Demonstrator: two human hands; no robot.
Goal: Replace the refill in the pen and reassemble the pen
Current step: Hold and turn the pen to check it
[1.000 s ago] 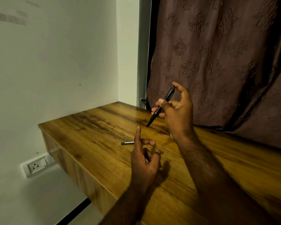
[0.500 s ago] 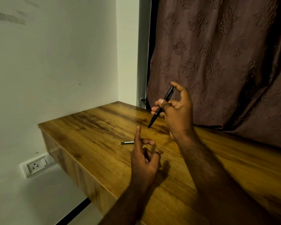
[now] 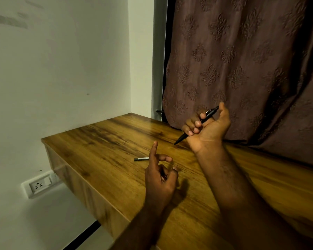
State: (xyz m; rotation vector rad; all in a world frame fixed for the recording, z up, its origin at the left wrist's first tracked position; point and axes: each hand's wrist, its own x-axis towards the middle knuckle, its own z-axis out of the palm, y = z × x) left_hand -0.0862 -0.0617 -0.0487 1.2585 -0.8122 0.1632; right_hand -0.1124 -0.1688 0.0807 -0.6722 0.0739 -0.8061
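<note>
Wood-grain table (image 3: 101, 152) juts from a white wall (image 3: 61, 69), with a brown patterned curtain (image 3: 242, 60) hanging along its far edge. 1 socket (image 3: 39, 184) sits low on the wall, below the table's left end.

The right hand (image 3: 209, 131) is raised over the far side of the table, in front of the curtain, palm turned toward the camera. Its fingers (image 3: 197, 123) curl round a black pen (image 3: 207, 116) and its thumb stands up beside the top end. The pen slants, top end up and to the right, tip down and to the left. The tip is close above the wood; I cannot tell if it touches.

The left hand (image 3: 160, 179) hovers nearer the camera, above the middle of the table. It holds nothing: 1 finger, the index (image 3: 153, 152), points straight up and the others are loosely bent.

A thin grey refill (image 3: 141, 159) lies flat on the table just beyond the left hand, its right end hidden behind the index finger. It is well apart from the pen.
</note>
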